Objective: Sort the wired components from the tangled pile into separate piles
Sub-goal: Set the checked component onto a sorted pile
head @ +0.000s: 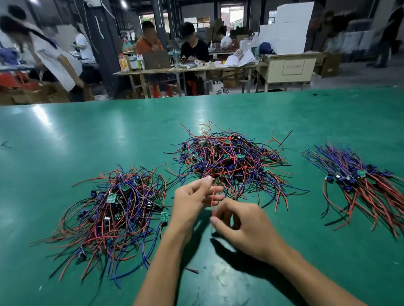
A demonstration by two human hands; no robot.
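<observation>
Three heaps of red, blue and black wired circuit boards on green table (pixel 55 146): tangled pile (pixel 229 160) centre. Left hand (pixel 194 197) and right hand (pixel 242 218) both pinch one thin red wire (pixel 213 199) just before it.

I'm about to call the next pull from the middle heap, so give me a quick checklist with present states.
1. Red wire held at both ends: ok, left hand and right hand both pinch it.
2. Wire free of the tangled pile: cannot tell, its upper end meets the pile's near edge.
3. Component on that wire visible: not ok, none shows.
4. Left pile apart from the middle one: ok.
5. Right bundle lying combed, boards together: ok.
6. Bare green table within reach: ok.
</observation>
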